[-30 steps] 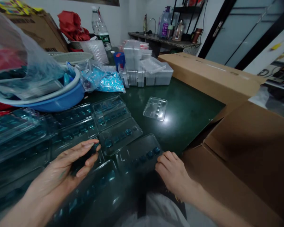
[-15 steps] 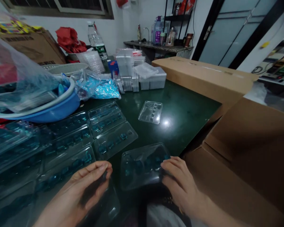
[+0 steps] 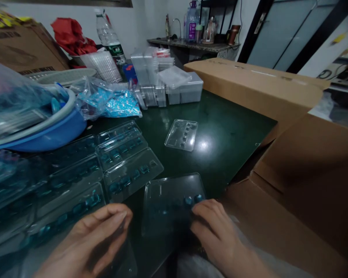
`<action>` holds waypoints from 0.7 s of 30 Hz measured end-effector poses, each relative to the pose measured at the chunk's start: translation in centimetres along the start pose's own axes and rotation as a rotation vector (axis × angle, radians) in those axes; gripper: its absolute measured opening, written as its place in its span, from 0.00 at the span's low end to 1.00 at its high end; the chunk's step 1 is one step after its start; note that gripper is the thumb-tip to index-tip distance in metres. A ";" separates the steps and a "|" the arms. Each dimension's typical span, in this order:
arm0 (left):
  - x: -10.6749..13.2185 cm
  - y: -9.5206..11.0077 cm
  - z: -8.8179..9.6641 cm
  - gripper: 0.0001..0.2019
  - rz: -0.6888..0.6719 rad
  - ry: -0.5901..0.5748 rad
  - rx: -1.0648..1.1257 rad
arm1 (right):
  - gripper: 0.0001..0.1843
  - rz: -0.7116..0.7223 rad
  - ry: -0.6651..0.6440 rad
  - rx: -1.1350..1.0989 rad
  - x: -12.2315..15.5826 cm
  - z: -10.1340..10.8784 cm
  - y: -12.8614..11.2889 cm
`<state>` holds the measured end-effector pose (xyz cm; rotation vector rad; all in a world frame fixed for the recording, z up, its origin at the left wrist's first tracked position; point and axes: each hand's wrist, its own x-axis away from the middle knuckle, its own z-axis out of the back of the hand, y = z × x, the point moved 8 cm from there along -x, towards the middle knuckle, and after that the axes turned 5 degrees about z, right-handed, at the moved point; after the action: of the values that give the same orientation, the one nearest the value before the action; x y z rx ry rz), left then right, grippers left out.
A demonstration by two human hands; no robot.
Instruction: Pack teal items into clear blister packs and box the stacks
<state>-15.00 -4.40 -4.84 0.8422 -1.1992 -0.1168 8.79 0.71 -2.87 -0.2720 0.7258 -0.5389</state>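
My left hand (image 3: 101, 235) is curled at the lower left, thumb pressed to the bent fingers; anything it holds is hidden. It hovers over clear plastic trays. My right hand (image 3: 217, 227) bends its fingers over the right side of a clear plastic tray (image 3: 168, 189), fingertips close together at its row of small hollows. Whatever lies between those fingertips is too small or hidden to make out. Two small teal pieces (image 3: 193, 199) show in the tray just beyond the fingers. Left of it lie several trays with rows of teal pieces, such as one filled tray (image 3: 133, 173).
Farther back on the dark green table (image 3: 223, 119) lies another clear tray (image 3: 182, 134). Clear plastic boxes (image 3: 185, 88) are stacked behind it. A blue basin (image 3: 49, 133) and a blue-patterned bag (image 3: 118, 102) stand at left. Open cardboard boxes (image 3: 301, 185) border the right.
The view has tilted down and shifted slightly. My right fingers have moved left along the tray's row, and two teal pieces now show there where one was partly visible. My left hand remains curled.
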 end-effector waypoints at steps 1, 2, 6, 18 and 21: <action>0.3 0.0 -0.7 0.14 0.013 -0.029 -0.029 | 0.08 -0.006 -0.024 -0.007 -0.1 -0.4 0.0; 0.6 0.0 -1.5 0.14 0.024 -0.070 -0.048 | 0.08 -0.009 -0.065 -0.011 -0.2 -0.9 -0.1; 1.7 0.3 -3.4 0.14 -0.022 -0.171 -0.052 | 0.12 -0.018 -0.214 0.066 -0.9 -1.9 -0.5; 2.2 -0.4 -2.1 0.09 -0.135 -0.325 -0.113 | 0.09 0.338 -0.518 0.283 -5.5 -4.8 -4.2; 2.2 -0.7 -1.7 0.09 -0.170 -0.355 -0.118 | 0.08 0.340 -0.540 0.346 -5.6 -5.4 -4.5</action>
<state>-12.46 -5.08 -3.79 0.8402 -1.4347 -0.4879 -0.06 -0.18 -1.81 0.0361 0.1391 -0.2390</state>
